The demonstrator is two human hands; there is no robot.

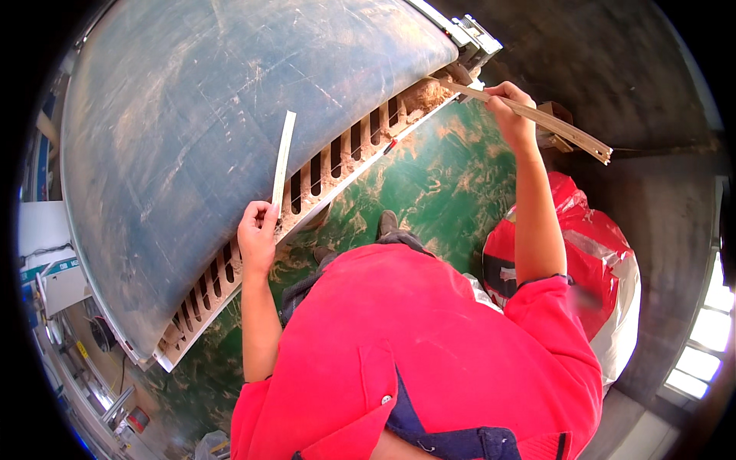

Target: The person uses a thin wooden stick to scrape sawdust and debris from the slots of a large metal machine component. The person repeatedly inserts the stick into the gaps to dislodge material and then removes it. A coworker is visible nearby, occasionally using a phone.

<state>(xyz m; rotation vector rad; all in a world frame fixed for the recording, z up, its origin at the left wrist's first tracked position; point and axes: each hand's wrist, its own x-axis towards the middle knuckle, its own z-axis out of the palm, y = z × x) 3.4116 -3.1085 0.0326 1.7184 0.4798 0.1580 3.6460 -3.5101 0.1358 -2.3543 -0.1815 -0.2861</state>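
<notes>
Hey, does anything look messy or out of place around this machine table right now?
Yes. Sawdust is piled along the slotted edge of the blue table and scattered over the green floor. Nothing looks broken.

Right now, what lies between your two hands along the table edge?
Head view: between left hand and right hand runs the table's slotted edge, dusted with sawdust.

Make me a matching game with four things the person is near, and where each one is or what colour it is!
1. pale strip
2. brown strip
3. table top
4. floor

A. green, dusted with sawdust
B. in the right hand
C. blue-grey and scratched
D. in the left hand

Pairs: 1-D, 2-B, 3-C, 4-A
</notes>
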